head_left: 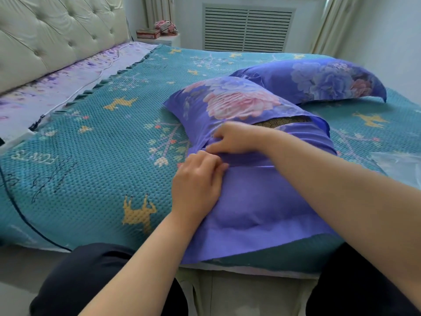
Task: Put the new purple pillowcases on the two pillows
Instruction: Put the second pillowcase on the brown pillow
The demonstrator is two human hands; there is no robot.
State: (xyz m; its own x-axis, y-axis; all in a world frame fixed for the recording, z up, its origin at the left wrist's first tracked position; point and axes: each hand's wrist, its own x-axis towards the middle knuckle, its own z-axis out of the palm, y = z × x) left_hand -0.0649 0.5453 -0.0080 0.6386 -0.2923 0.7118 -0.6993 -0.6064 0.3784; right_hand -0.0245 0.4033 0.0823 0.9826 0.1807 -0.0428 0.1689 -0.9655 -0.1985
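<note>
A pillow in a purple floral pillowcase (230, 101) lies near the bed's front edge, its plain purple open end (257, 201) toward me. A dark mesh strip of the pillow (282, 122) shows through a gap on the right. My left hand (196, 185) pinches a fold of the purple fabric at the opening's left side. My right hand (232, 137) grips the fabric just above it, fingers curled. A second pillow in a purple floral case (319, 80) lies behind, at the right.
A teal knitted bedspread (95, 156) with deer motifs covers the bed. A padded headboard (52, 35) stands at the left, a nightstand with a box (148, 34) at the back. Clear plastic (398, 165) lies at the right edge. My dark-clad knees are below.
</note>
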